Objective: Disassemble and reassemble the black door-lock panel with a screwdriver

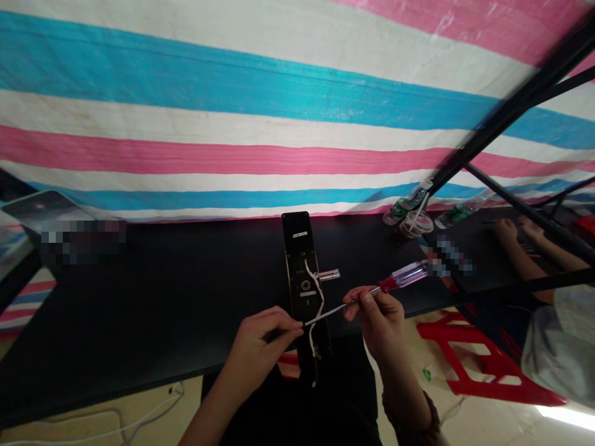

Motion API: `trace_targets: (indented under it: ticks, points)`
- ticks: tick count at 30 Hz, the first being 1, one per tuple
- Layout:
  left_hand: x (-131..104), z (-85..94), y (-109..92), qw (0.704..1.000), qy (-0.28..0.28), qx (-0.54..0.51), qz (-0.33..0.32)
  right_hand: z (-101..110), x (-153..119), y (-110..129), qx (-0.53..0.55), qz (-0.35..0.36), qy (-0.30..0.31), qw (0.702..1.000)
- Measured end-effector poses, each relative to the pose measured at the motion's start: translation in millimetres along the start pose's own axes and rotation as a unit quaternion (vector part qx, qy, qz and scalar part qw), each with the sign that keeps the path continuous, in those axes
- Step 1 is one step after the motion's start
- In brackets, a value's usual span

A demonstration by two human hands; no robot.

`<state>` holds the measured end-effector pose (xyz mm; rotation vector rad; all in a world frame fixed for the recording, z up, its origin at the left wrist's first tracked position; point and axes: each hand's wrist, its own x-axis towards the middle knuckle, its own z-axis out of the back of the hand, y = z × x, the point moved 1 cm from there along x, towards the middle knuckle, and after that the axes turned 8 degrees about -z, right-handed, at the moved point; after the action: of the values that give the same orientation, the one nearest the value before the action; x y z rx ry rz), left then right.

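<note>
A long black lock panel (301, 248) lies across the front edge of the black table, with a silver handle (330, 274) sticking out on its right and a white cable (320, 297) running down its face. My right hand (379, 313) pinches the metal shaft of a screwdriver (408, 275), whose clear and red handle points up to the right. The shaft crosses over the lower part of the panel. My left hand (267, 337) has thumb and forefinger pinched at the screwdriver's tip; anything tiny between them is too small to make out.
Plastic bottles (398, 210) and a lidded cup (416, 224) stand at the back right. A tablet-like device (46, 207) is at the far left. Another person's hands (506, 230) rest at the neighbouring table. A red stool (465, 365) and a metal frame (497, 130) are on the right.
</note>
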<state>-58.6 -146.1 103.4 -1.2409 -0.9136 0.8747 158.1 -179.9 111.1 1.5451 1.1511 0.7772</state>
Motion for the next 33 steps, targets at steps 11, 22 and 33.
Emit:
trace_targets:
  ticks: [11,22,33]
  points:
    - [-2.8,-0.3,-4.0,0.997,-0.066,-0.026,0.022,-4.5,-19.7,10.0,0.013,0.09,0.03,0.995]
    - [-6.7,-1.2,-22.8,0.993,-0.101,-0.02,-0.05,-11.0,-16.7,10.9,0.066,0.066,-0.022,0.995]
    - [-13.3,-1.6,-20.9,0.989,-0.117,0.002,-0.091,-15.4,-19.6,5.6,0.086,0.056,-0.01,0.995]
